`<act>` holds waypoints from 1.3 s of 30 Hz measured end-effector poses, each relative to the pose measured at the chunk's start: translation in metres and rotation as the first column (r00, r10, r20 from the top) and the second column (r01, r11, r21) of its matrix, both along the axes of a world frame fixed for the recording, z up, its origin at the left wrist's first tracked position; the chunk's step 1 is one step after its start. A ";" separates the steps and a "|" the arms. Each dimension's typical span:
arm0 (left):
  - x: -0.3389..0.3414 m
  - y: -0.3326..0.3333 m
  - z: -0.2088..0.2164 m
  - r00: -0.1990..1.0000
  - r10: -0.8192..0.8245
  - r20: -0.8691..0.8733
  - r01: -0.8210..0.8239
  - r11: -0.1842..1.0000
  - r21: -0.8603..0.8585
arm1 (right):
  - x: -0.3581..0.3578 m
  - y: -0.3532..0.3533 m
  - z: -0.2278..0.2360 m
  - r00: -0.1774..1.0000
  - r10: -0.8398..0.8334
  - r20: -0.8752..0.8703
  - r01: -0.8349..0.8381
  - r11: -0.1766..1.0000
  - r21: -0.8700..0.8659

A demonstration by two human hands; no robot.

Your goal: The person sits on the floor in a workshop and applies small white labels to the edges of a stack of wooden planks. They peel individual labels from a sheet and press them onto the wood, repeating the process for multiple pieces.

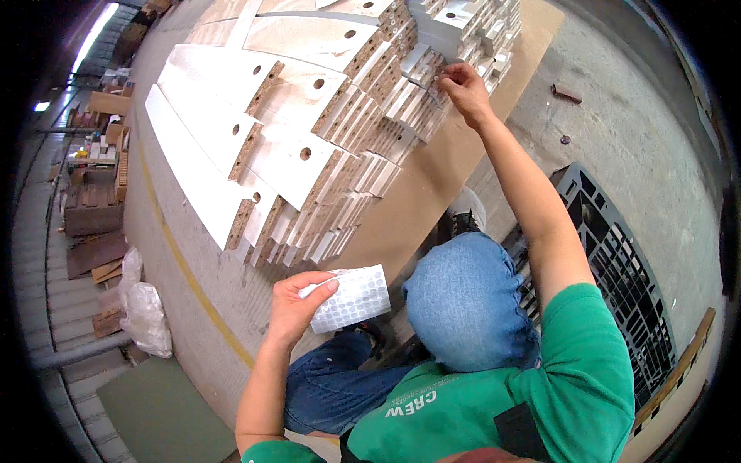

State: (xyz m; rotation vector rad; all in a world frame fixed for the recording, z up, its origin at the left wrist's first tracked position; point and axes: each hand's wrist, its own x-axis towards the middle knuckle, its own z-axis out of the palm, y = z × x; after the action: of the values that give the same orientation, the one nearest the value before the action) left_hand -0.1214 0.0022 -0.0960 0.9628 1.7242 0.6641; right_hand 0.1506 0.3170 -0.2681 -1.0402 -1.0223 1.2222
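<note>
My left hand (295, 307) is closed on a sheet of round stickers (353, 299), thumb on top; rows of pale grey dots cover the sheet. My right hand (468, 94) reaches out to the stacked boards, with its fingers pinched together at the stepped board ends. Anything between those fingertips is too small to make out. White-faced particleboard panels (289, 116) lie in tall, staggered stacks in front of me. Round holes show near several panel ends, and the brown cores are exposed along the cut edges.
A brown sheet (417, 197) lies under the stacks. A black plastic pallet (617, 270) is at my right. A brown tube piece (566, 94) lies on the concrete floor. Bagged plastic (147, 320) and cardboard boxes (94, 208) stand at the left, past a yellow floor line (174, 247).
</note>
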 end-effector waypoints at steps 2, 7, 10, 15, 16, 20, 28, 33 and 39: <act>0.001 0.000 0.001 1.000 0.007 0.007 -0.007 1.000 -0.009 | 0.000 0.007 -0.006 0.999 0.001 0.033 -0.002 1.000 0.030; 0.005 0.003 0.002 0.999 -0.031 -0.016 0.031 1.000 -0.003 | -0.005 0.018 -0.019 0.986 -0.095 0.137 0.082 0.992 0.093; 0.006 0.003 0.001 1.000 -0.028 0.005 0.028 0.999 -0.020 | -0.006 0.024 -0.033 0.976 -0.143 0.165 0.120 0.983 0.139; 0.006 0.003 0.000 0.999 -0.039 -0.017 0.038 0.999 -0.031 | -0.007 0.016 -0.027 0.903 -0.285 0.322 0.253 0.957 0.139; 0.005 0.002 -0.001 0.998 -0.053 -0.038 0.053 0.998 -0.022 | -0.006 0.012 -0.024 0.897 -0.279 0.342 0.256 0.960 0.112; 0.004 0.000 0.000 0.997 -0.057 -0.053 0.058 0.998 0.004 | -0.004 -0.001 -0.005 0.860 -0.204 0.468 0.135 0.975 0.177; 0.009 -0.002 0.012 0.992 -0.092 -0.081 0.095 0.995 0.040 | -0.001 0.017 -0.004 0.668 -0.185 0.721 0.039 0.976 0.214; 0.001 -0.010 0.012 0.999 -0.044 -0.009 0.044 0.994 0.103 | -0.003 0.014 0.002 0.635 -0.041 0.771 -0.101 0.986 0.135; 0.003 -0.012 0.032 0.985 -0.027 -0.173 0.063 0.976 0.207 | -0.005 0.026 0.002 0.631 -0.064 0.774 0.002 0.997 0.081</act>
State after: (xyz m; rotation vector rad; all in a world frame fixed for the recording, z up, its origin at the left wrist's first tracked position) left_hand -0.1182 -0.0095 -0.0635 1.2339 1.7988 0.7665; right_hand 0.1452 0.3431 -0.2658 -1.5794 -1.6870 0.6553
